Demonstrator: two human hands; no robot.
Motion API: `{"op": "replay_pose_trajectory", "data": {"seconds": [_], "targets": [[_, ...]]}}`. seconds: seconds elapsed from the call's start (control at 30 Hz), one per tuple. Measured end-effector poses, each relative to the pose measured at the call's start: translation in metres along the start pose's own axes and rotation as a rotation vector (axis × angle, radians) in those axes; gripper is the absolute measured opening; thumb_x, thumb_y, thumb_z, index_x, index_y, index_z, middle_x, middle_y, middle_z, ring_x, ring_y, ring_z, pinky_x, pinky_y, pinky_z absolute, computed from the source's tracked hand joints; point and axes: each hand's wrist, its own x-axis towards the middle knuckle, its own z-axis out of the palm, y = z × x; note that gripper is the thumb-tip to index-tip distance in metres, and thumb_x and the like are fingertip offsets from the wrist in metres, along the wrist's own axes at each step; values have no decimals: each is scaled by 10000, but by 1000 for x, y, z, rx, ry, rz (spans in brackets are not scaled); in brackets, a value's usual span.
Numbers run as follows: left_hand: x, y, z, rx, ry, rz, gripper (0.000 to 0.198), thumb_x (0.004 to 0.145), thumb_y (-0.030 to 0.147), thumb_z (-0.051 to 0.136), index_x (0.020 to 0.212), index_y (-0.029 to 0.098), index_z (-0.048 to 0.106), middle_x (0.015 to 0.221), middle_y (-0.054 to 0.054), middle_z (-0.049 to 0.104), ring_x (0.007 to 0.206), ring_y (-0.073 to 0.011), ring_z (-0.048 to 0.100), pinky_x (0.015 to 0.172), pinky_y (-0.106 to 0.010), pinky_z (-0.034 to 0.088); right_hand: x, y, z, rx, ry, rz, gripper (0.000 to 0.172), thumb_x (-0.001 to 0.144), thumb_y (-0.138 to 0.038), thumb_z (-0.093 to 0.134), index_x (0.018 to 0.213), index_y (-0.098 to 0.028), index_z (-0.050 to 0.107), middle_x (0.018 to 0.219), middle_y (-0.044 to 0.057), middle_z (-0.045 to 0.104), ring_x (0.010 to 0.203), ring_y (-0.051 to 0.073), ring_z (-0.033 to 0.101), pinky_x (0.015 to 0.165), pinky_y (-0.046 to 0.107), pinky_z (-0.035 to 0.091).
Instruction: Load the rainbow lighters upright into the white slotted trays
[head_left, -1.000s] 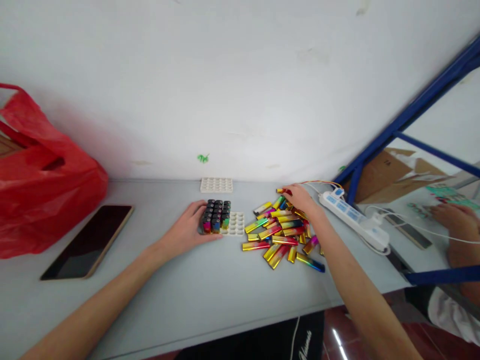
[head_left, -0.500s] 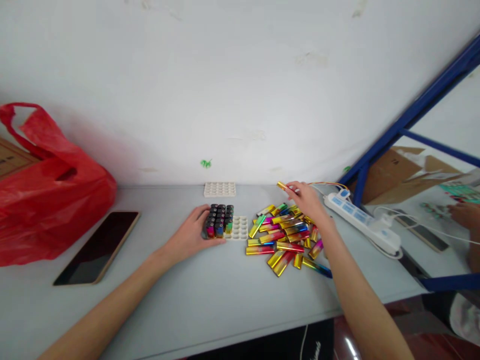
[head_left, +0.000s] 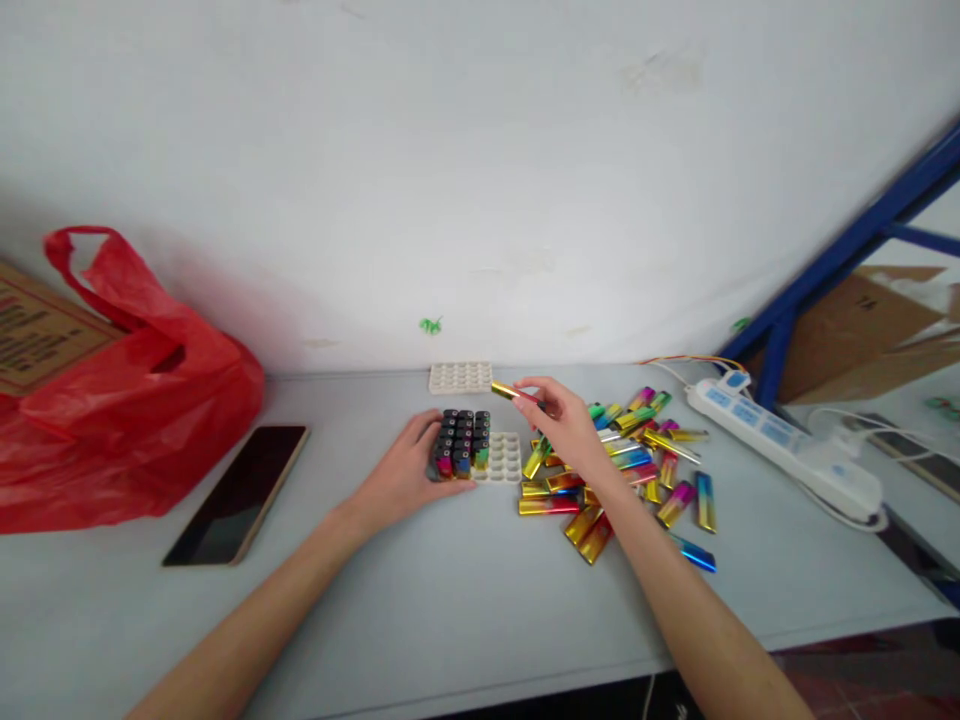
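My left hand (head_left: 405, 465) curls round the left end of a white tray (head_left: 506, 458), its thumb along the front edge and its fingers at the back. Several black-topped, colourful metallic tubes (head_left: 463, 440) stand upright in the tray's left part, while round hollows show at its right. Pinched in my right hand (head_left: 559, 415) is a shiny gold-and-red tube (head_left: 510, 392), held nearly level above and behind the tray's right side. Beneath and right of that hand lies a loose heap of similar metallic tubes (head_left: 592, 530), partly hidden by my forearm.
A second white tray (head_left: 460, 378) lies by the wall. To the left are a phone (head_left: 236, 497) and a red plastic bag (head_left: 142, 420) beside a cardboard box (head_left: 45, 330). On the right stand a white power strip (head_left: 784, 445) with cables and a blue frame (head_left: 840, 255).
My right hand has moved left from behind the heap toward the tray, carrying the gold-and-red tube. My left hand stays at the tray. The whole view has shifted a little.
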Motion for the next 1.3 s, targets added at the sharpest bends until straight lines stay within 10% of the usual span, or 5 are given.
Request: {"op": "replay_pose_trajectory", "data": {"seconds": [0.3,0.47,0.8,1.3], "targets": [[-1,-2,1,4,1,25,806,840,700,887,1435,226,622,1509,-181,638,1440,-415,632,1260,-612,526,-21,-12,15,271,-118,158,589,964,-818,644,847,-243,593,755,-27,599,624,147,584,636,298,532],[-2,-1,1,15,4,25,822,848,709,877,1455,223,610,1516,-186,630,1442,-416,632,1260,-611,527,-28,-11,25,347,-192,350,602,912,-847,682,877,-268,525,627,-112,376,472,97,302,445,236,279],[-2,-3,3,12,18,45,805,843,702,887,1428,220,615,1501,-176,637,1428,-407,646,1249,-607,542,-39,-17,30,-203,68,147,529,933,-607,549,578,-264,360,550,-58,332,574,121,315,565,313,219],[-2,-1,1,0,1,13,808,831,690,896,1431,220,627,1517,-177,635,1448,-413,632,1269,-606,524,-41,-24,30,-318,18,50,554,1008,-598,515,593,-264,362,530,-48,364,560,135,332,585,318,245]]}}
